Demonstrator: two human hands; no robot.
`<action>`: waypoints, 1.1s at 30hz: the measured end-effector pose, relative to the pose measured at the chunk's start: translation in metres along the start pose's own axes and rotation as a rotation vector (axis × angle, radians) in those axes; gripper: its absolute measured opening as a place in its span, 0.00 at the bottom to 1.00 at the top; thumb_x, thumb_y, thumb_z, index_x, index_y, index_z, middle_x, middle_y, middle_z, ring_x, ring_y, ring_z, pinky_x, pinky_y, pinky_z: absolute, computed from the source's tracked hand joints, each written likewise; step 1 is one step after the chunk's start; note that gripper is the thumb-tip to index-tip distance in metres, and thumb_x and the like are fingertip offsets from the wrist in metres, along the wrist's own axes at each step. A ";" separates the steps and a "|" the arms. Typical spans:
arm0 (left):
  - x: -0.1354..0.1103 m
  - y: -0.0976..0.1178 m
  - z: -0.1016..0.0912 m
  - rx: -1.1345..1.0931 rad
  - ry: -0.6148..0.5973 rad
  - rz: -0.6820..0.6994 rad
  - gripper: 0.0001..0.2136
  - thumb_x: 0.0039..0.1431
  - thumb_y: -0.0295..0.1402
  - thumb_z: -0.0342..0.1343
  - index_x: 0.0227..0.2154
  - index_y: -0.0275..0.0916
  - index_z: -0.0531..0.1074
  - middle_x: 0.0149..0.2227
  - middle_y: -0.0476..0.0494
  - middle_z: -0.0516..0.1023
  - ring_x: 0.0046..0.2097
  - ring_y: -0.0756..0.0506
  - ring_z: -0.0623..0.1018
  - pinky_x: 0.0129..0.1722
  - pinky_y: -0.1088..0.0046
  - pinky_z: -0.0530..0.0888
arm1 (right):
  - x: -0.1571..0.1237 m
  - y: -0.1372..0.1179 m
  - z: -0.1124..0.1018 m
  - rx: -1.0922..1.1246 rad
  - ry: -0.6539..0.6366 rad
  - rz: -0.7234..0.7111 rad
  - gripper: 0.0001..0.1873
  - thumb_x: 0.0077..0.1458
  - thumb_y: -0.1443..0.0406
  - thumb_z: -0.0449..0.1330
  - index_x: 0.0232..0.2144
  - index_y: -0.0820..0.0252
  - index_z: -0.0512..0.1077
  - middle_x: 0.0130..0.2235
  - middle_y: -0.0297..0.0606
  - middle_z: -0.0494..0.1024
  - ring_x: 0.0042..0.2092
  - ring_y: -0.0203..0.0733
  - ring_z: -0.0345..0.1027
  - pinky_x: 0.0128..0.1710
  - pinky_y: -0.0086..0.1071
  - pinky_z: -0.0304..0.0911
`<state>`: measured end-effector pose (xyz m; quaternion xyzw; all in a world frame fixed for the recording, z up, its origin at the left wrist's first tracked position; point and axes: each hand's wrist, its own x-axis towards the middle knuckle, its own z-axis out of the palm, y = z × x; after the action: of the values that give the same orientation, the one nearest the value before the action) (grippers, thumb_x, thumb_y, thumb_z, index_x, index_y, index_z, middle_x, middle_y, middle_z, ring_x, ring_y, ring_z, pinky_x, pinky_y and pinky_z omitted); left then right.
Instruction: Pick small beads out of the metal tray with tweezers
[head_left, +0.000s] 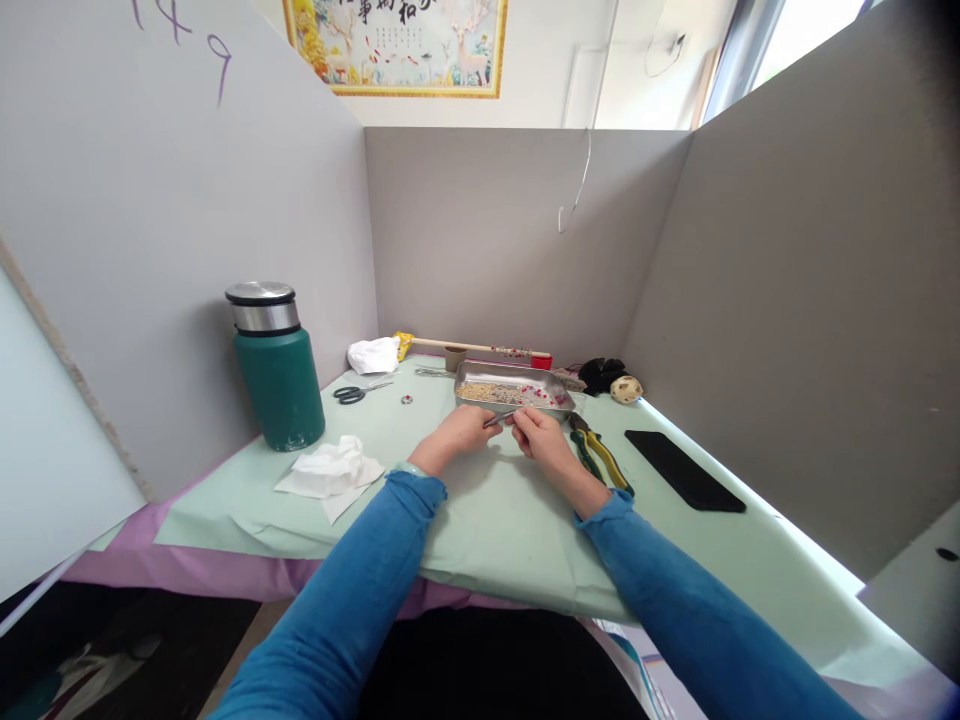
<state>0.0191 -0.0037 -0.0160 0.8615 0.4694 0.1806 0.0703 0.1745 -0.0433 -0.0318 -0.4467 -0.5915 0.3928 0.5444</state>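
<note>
Both of my hands meet just in front of a metal tray (469,376) filled with small beige and red beads. My left hand (459,432) is closed in a pinch on a thin metal tool, possibly a needle or tweezers (496,419), that points toward my right hand. My right hand (541,436) is also closed in a pinch at the tool's tip; what it holds is too small to make out. Both sleeves are blue.
A green flask (279,372) stands at the left, crumpled tissue (331,470) near it. Scissors (352,393) lie behind. Yellow-green pliers (600,455) and a black phone (684,470) lie at the right. Grey partition walls enclose the pale green table (495,530).
</note>
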 end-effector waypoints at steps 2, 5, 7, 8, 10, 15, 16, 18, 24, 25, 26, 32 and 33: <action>0.000 0.000 0.000 -0.001 0.016 0.004 0.14 0.57 0.38 0.47 0.30 0.38 0.76 0.30 0.42 0.78 0.32 0.46 0.73 0.31 0.75 0.64 | 0.000 0.000 0.000 0.006 -0.004 -0.002 0.13 0.51 0.56 0.54 0.27 0.61 0.67 0.17 0.27 0.60 0.18 0.28 0.49 0.16 0.26 0.43; -0.001 0.000 -0.001 -0.002 0.047 0.000 0.14 0.58 0.39 0.47 0.29 0.38 0.75 0.29 0.42 0.78 0.32 0.46 0.73 0.31 0.75 0.63 | 0.002 0.003 -0.001 0.008 -0.007 -0.017 0.14 0.51 0.55 0.54 0.27 0.61 0.67 0.17 0.27 0.60 0.18 0.28 0.49 0.16 0.26 0.42; -0.001 0.000 -0.002 -0.006 0.058 -0.002 0.15 0.58 0.40 0.47 0.29 0.38 0.75 0.29 0.42 0.77 0.31 0.47 0.73 0.31 0.75 0.63 | 0.002 0.004 -0.001 0.008 -0.006 -0.023 0.14 0.51 0.55 0.54 0.27 0.61 0.67 0.17 0.27 0.60 0.18 0.28 0.48 0.16 0.26 0.41; -0.001 0.000 -0.002 -0.007 0.060 -0.003 0.15 0.59 0.40 0.47 0.30 0.37 0.75 0.29 0.42 0.77 0.31 0.47 0.73 0.31 0.75 0.63 | 0.003 0.004 -0.001 0.010 -0.006 -0.023 0.14 0.51 0.55 0.54 0.27 0.61 0.67 0.18 0.27 0.60 0.18 0.28 0.48 0.16 0.26 0.42; -0.001 0.000 -0.002 -0.006 0.056 -0.005 0.14 0.59 0.40 0.48 0.30 0.37 0.75 0.30 0.43 0.78 0.31 0.47 0.73 0.31 0.75 0.63 | 0.003 0.005 -0.001 0.016 -0.007 -0.020 0.14 0.52 0.55 0.54 0.27 0.61 0.67 0.17 0.27 0.60 0.18 0.28 0.48 0.16 0.25 0.42; -0.001 0.002 -0.003 0.006 0.043 -0.024 0.15 0.58 0.40 0.48 0.31 0.37 0.76 0.30 0.42 0.78 0.32 0.47 0.73 0.31 0.75 0.63 | 0.003 0.004 -0.001 0.029 -0.008 -0.015 0.15 0.52 0.54 0.54 0.28 0.61 0.67 0.17 0.27 0.60 0.17 0.28 0.48 0.16 0.25 0.42; -0.001 0.002 -0.003 0.006 0.041 -0.028 0.15 0.58 0.41 0.48 0.31 0.38 0.76 0.30 0.43 0.78 0.32 0.47 0.73 0.30 0.75 0.63 | 0.003 0.004 -0.001 0.031 -0.008 -0.017 0.15 0.51 0.54 0.54 0.28 0.61 0.67 0.17 0.26 0.60 0.17 0.28 0.48 0.16 0.25 0.42; -0.001 0.003 -0.004 0.006 0.032 -0.036 0.15 0.58 0.41 0.48 0.30 0.38 0.76 0.30 0.43 0.78 0.31 0.47 0.73 0.29 0.75 0.63 | 0.003 0.004 -0.001 0.033 -0.007 -0.021 0.15 0.51 0.54 0.54 0.28 0.61 0.67 0.17 0.26 0.60 0.17 0.28 0.48 0.16 0.26 0.42; -0.002 0.004 -0.003 0.004 0.034 -0.065 0.13 0.56 0.39 0.49 0.29 0.38 0.76 0.29 0.44 0.78 0.29 0.48 0.71 0.27 0.74 0.61 | 0.002 0.003 -0.001 0.034 0.006 -0.021 0.16 0.51 0.53 0.55 0.27 0.61 0.67 0.17 0.27 0.60 0.18 0.28 0.48 0.16 0.26 0.42; -0.002 0.004 -0.003 0.001 0.037 -0.068 0.13 0.56 0.39 0.49 0.29 0.38 0.76 0.28 0.44 0.77 0.29 0.48 0.71 0.27 0.74 0.61 | 0.002 0.003 -0.001 0.033 0.007 -0.018 0.16 0.50 0.53 0.55 0.27 0.61 0.67 0.17 0.27 0.60 0.18 0.29 0.48 0.16 0.26 0.42; -0.002 0.004 -0.003 -0.003 0.039 -0.070 0.13 0.55 0.39 0.49 0.29 0.38 0.76 0.28 0.44 0.77 0.28 0.48 0.71 0.27 0.74 0.60 | 0.002 0.003 -0.001 0.034 0.006 -0.014 0.16 0.50 0.53 0.55 0.27 0.61 0.67 0.17 0.27 0.60 0.18 0.29 0.48 0.16 0.26 0.42; -0.002 0.005 -0.003 -0.030 0.043 -0.076 0.12 0.54 0.38 0.50 0.27 0.38 0.76 0.26 0.45 0.76 0.27 0.49 0.69 0.26 0.74 0.60 | 0.002 0.004 -0.001 0.034 0.000 -0.008 0.17 0.50 0.52 0.55 0.27 0.61 0.67 0.17 0.27 0.60 0.18 0.29 0.48 0.16 0.26 0.43; -0.002 0.005 -0.003 -0.031 0.046 -0.074 0.12 0.54 0.38 0.50 0.26 0.38 0.75 0.25 0.45 0.76 0.26 0.49 0.69 0.26 0.74 0.59 | 0.002 0.004 -0.001 0.030 0.002 -0.009 0.17 0.51 0.52 0.55 0.27 0.61 0.67 0.17 0.27 0.60 0.18 0.29 0.49 0.16 0.26 0.43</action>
<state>0.0208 -0.0080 -0.0122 0.8380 0.4996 0.2046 0.0794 0.1760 -0.0398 -0.0345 -0.4362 -0.5871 0.3987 0.5533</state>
